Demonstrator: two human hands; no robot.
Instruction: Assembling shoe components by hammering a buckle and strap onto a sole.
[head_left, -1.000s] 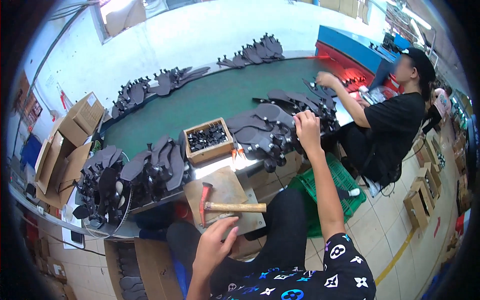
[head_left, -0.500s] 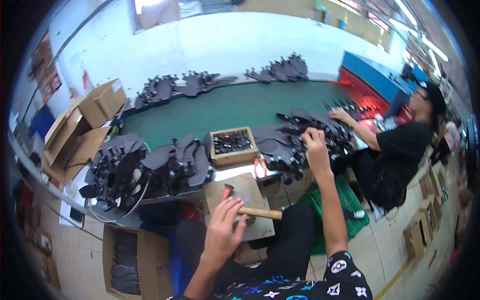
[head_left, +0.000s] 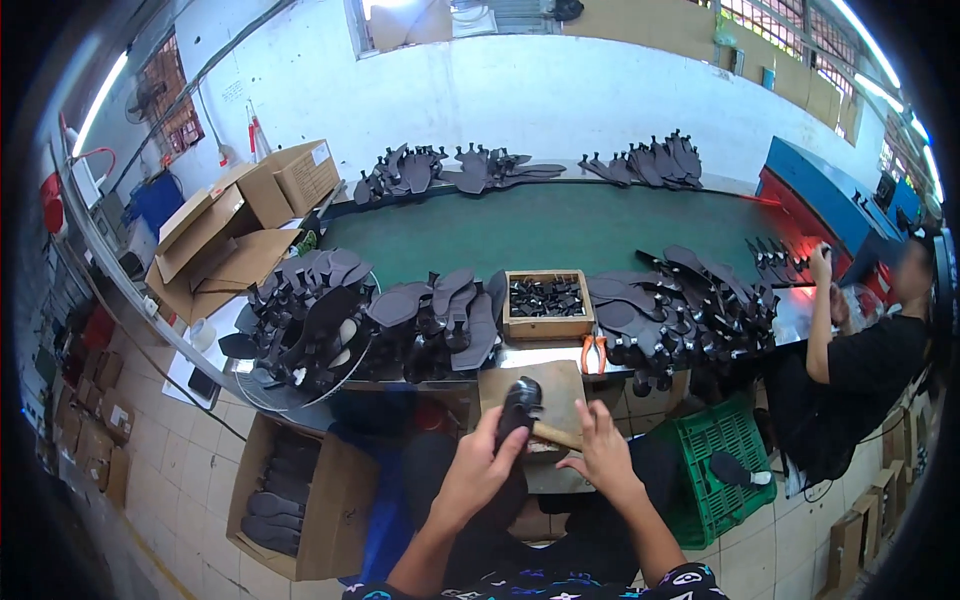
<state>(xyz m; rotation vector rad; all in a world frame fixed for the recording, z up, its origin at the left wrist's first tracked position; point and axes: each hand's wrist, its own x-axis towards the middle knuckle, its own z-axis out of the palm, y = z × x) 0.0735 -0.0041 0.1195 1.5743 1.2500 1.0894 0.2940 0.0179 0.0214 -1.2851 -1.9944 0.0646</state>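
Note:
My left hand is closed around a dark shoe sole with a shiny black heel, held over a small board-topped stand. A hammer lies across that stand, its wooden handle pointing right; the held sole hides its head. Beside the handle's end is my right hand, fingers apart, not wrapped round it. Just beyond the stand, a wooden box holds many small black parts. Orange-handled pliers lie by its right corner.
Piles of dark soles line the near edge of the green bench. A cardboard box of soles stands low left, a green crate low right. A co-worker sits at the right by a red-lit blue machine.
My right hand has come down from the right-hand soles to the hammer handle. My left hand, earlier unfolded over the hammer, now grips a heeled sole. The view has swung left.

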